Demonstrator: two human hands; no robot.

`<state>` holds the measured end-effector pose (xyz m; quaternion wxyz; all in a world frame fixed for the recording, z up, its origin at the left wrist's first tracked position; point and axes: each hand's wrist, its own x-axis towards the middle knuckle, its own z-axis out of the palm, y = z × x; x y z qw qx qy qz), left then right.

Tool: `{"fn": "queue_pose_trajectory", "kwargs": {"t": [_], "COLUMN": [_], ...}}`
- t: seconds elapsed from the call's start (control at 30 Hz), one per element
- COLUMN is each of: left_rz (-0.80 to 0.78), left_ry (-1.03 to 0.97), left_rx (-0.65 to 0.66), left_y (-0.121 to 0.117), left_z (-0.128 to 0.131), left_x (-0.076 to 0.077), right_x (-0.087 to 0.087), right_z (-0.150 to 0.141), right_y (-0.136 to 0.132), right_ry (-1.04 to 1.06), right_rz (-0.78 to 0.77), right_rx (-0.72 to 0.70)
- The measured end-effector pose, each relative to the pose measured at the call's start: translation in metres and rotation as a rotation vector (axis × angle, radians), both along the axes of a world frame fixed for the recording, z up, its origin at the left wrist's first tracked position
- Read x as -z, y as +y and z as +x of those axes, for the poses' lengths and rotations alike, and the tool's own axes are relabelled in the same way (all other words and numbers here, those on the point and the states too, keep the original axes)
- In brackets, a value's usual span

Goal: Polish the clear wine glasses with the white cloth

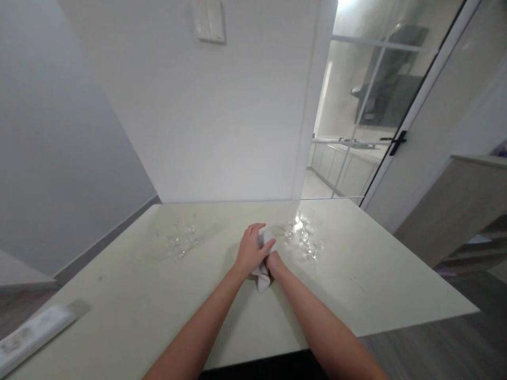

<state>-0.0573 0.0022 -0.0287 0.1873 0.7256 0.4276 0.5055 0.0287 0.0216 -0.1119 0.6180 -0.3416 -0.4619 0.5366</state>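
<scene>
My left hand (252, 251) is wrapped over a white cloth (262, 279) above the middle of a pale table (130, 295), fingers curled around it. Beneath and behind it sits my right hand (274, 262), mostly hidden by the cloth and the left hand, and it appears closed on the same bundle. Whether something is inside the cloth is hidden. Clear glasses (304, 237) stand close to the right of my hands, catching a bright glare. Another group of clear glasses (182, 238) stands further off to the left.
A white remote control (31, 335) lies at the table's near left corner. The table backs against a white wall with a switch plate (209, 20). A glass door (368, 105) with a black handle stands at the right, and a wooden cabinet (463, 206) beyond it.
</scene>
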Motion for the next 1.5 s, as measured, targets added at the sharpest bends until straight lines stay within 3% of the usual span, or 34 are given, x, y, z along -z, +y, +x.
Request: {"fn": "queue_pose_trajectory", "kwargs": {"t": [0.13, 0.27, 0.33, 0.4, 0.5, 0.57, 0.7, 0.9, 1.1, 1.27, 1.37, 1.5], "left_rz": [-0.230, -0.322, -0.337, -0.330, -0.319, -0.360, -0.431, -0.384, -0.301, -0.233, -0.203, -0.156], "left_ry": [-0.103, -0.101, -0.164, -0.355, -0.789, -1.044, -1.257, -1.235, -1.239, -1.209, -1.024, -0.559], "left_rx": [0.157, 0.401, 0.428, 0.268, -0.168, -0.385, -0.555, -0.605, -0.463, -0.473, -0.453, -0.331], "left_y": [-0.012, -0.016, -0.011, -0.001, 0.018, 0.029, 0.043, 0.054, 0.063, 0.067, 0.064, 0.048], "left_z": [-0.016, -0.021, -0.025, -0.031, -0.047, -0.061, -0.083, -0.099, -0.112, -0.112, -0.105, -0.085], "left_x": [0.011, 0.010, 0.010, 0.013, 0.024, 0.032, 0.042, 0.044, 0.044, 0.044, 0.042, 0.037], "right_x": [-0.001, -0.008, -0.015, -0.020, -0.022, -0.020, -0.017, -0.015, -0.012, -0.015, -0.017, -0.021], "right_z": [0.000, 0.009, 0.013, 0.014, 0.013, 0.012, 0.012, 0.013, 0.011, 0.009, 0.009, 0.008], "right_y": [0.002, 0.002, 0.002, 0.001, 0.001, 0.001, 0.001, -0.001, 0.000, 0.002, 0.002, 0.000], "right_ry": [0.261, 0.383, 0.418, 0.457, 0.488, 0.484, 0.448, 0.387, 0.369, 0.392, 0.416, 0.437], "right_rz": [-0.196, -0.353, -0.351, -0.351, -0.349, -0.326, -0.268, -0.216, -0.223, -0.251, -0.260, -0.251], "right_rx": [-0.101, -0.052, -0.028, -0.021, 0.041, 0.058, 0.014, -0.037, -0.009, 0.024, 0.006, -0.043]}}
